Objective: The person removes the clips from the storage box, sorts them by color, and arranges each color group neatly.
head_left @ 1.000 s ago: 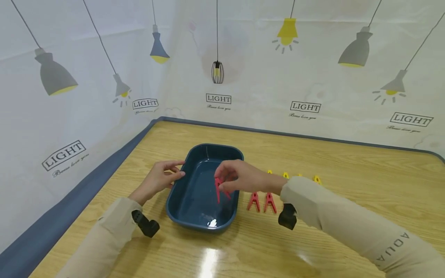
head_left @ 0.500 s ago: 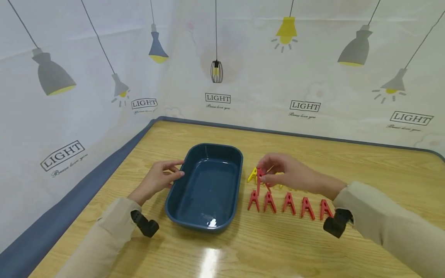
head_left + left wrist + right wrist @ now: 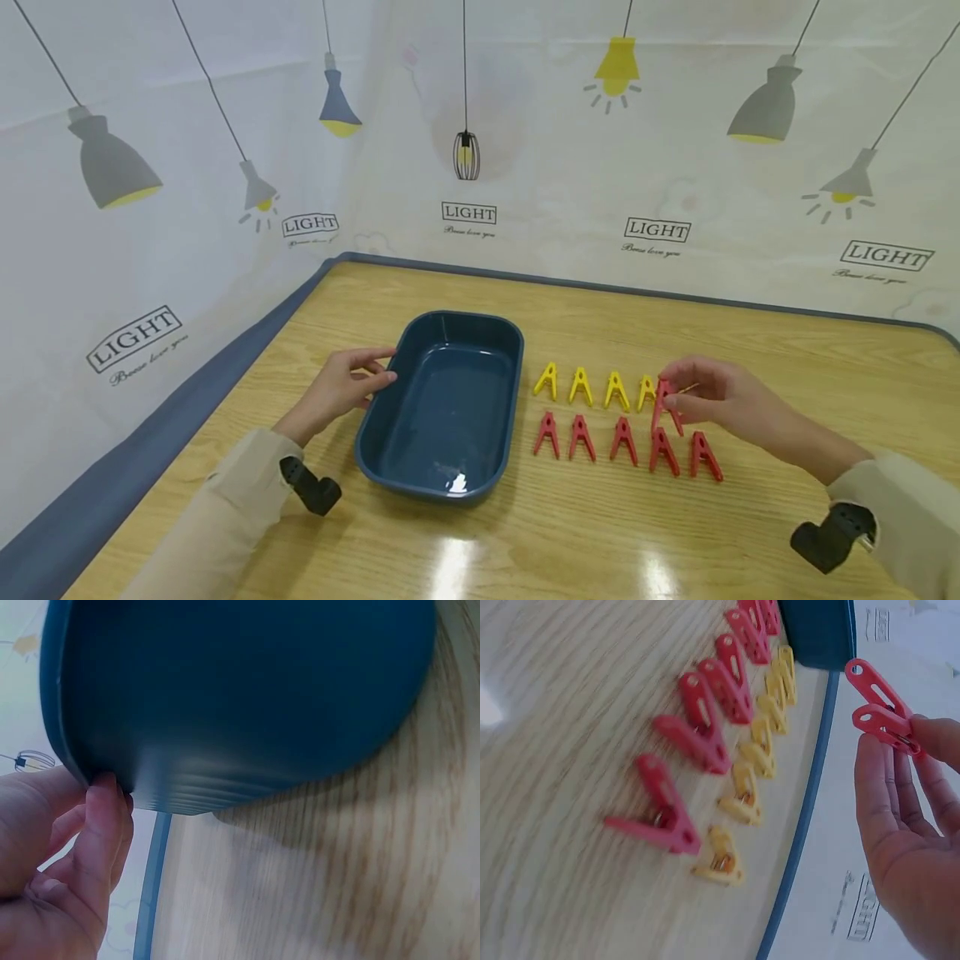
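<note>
At the left wall of a deep blue rectangular basin, my left hand holds the rim. The left wrist view shows fingers on the outside of the basin's wall, just under its lip. My right hand pinches a red clothespin between thumb and fingers, its two legs spread apart. This clothespin is above the table, over the right end of the rows. Below it lies a row of several red clothespins. Behind them runs a row of several yellow clothespins, partly hidden by the right hand.
Both rows lie to the right of the basin on a wood-grain table. A dark blue border edges the tabletop at the back. Behind stands a pale curtain printed with lamps. Inside the basin only its bare floor shows.
My right hand has carried the red clothespin rightward, from over the basin to the right end of the rows, uncovering the clothespins beneath. The left hand stays at the basin's rim.
</note>
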Available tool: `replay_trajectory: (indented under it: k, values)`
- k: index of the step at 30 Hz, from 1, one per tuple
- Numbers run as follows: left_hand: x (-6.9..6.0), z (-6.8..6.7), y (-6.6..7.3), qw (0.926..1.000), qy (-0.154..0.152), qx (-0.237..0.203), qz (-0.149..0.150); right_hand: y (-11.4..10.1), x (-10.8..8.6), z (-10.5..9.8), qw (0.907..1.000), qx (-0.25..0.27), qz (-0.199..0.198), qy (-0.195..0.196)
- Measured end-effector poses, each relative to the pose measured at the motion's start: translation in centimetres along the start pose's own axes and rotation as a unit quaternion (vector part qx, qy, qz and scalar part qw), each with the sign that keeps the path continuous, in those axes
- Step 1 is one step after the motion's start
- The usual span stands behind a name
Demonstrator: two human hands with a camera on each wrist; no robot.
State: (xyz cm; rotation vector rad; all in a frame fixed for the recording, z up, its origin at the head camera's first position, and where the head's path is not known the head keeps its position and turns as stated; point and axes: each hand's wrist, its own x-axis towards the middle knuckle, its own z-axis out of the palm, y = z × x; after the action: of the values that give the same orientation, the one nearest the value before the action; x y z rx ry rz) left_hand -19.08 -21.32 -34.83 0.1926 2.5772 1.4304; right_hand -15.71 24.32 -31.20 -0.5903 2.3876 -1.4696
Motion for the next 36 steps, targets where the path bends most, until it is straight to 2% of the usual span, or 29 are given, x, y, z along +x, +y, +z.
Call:
replay_trajectory:
  k: [7,19,26,36]
  values:
    - [-0.1,0.0,0.1,1.0,-0.002,-0.003,0.004,2.5,-2.1,-1.7,0.9991,0.002,0.018,0.039]
    - [0.0,0.1,0.0,1.0,0.002,-0.002,0.004,5.7,-4.2,-3.1,0.9903,0.001,0.102,0.095]
    - [-0.1,0.1,-0.1,1.0,0.0,-0.003,0.008,7.2,-4.7,-3.4,0.9829,0.008,0.16,0.091]
    - [0.0,0.2,-0.1,1.0,0.003,0.003,0.002,8.5,-5.3,-3.1,0.9801,-0.019,0.184,0.072]
